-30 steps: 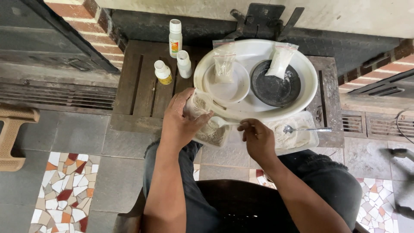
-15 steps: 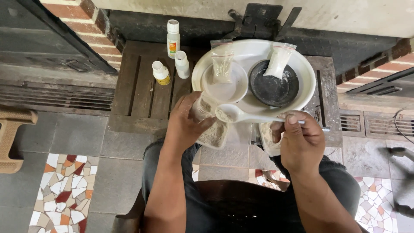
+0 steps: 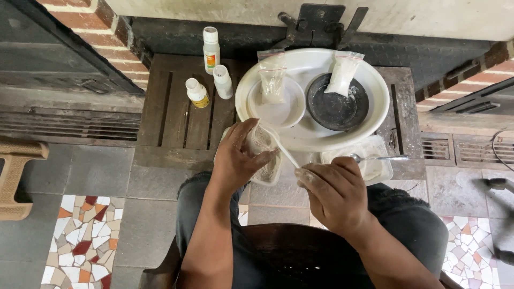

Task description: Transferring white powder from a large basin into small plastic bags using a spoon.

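Observation:
My left hand grips a small clear plastic bag of pale powder, held open just above a clear plastic tub. My right hand holds a white plastic spoon, its bowl end dipped into the mouth of that bag. Both hands are in front of a large white round tray on a low dark wooden table.
On the tray sit a small white bowl with a powder bag and a black dish with another bag. Three small bottles stand at the left. A second tub with a metal spoon lies at the right.
My right hand went right to the tub with the metal spoon, then came back holding the white spoon, which now reaches into the bag. The left hand kept the bag.

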